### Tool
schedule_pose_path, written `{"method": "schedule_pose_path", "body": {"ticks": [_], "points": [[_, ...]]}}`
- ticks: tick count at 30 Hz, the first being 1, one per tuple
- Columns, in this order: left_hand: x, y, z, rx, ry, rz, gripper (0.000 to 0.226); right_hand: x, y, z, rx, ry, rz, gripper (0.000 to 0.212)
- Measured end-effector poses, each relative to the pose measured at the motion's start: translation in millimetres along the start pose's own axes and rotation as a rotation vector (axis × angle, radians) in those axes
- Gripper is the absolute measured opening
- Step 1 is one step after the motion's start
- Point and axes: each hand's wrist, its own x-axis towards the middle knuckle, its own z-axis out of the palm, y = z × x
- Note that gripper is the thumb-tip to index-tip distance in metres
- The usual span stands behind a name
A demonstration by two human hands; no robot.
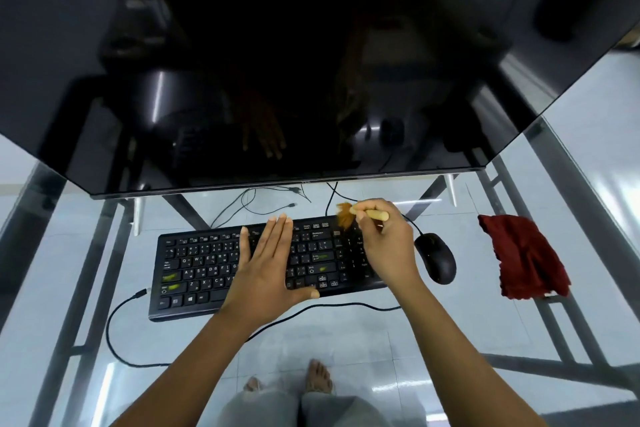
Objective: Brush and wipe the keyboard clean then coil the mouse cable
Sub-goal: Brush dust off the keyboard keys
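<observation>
While brushing is the step in hand, as I judge it, the items stand as follows. Keyboard (207, 270): flat on the glass table (588, 121), mid-table, in front of the monitor (277, 80). Left hand (266, 263): laid flat, fingers straight and together, pressing the middle keys; I judge this steadies the board against the strokes. Right hand (384, 246): fingers curled round the brush (349, 215), gripping the pale handle close to the bristles for fine control. Brush: orange bristles at the keyboard's far right corner, above the number pad; handle pointing toward the table's right edge; whether the bristles touch the keys I cannot tell. Green marks (170, 277): on several keys; wiping not yet done, by the look. Mouse (435, 258): just beside the keyboard's right end, untouched. Mouse cable (412, 224): runs toward the table's far edge, passing behind my right hand; uncoiled. Second cable (114, 340): loose plug by the keyboard's left end, looping toward the near edge and under my left arm; whose it is I cannot tell. Cloth (523, 256): red, crumpled, near the right edge, well apart from the keyboard; within reach for the wipe, I judge.
</observation>
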Motion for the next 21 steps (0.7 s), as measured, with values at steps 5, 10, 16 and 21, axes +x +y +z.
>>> {"method": "schedule_pose_path", "body": {"ticks": [5,10,16,21], "points": [[-30.3,-23.7,-2.5,-0.117,0.154,-0.18,0.118,-6.8,-5.6,16.6,-0.098,-0.218,-0.128,0.011],[-58.8,-54.9,-0.6,-0.157,0.232,-0.336,0.115,-23.2,0.0,30.6,-0.06,-0.253,-0.176,0.016],[-79.8,-78.4,-2.6,-0.263,0.39,-0.431,0.106,-29.4,-3.3,39.4,0.003,-0.155,-0.208,0.012],[-94.0,-103.7,-3.1,-0.452,0.448,-0.553,0.106,-26.2,-9.1,49.5,-0.058,-0.15,-0.133,0.007]]}}
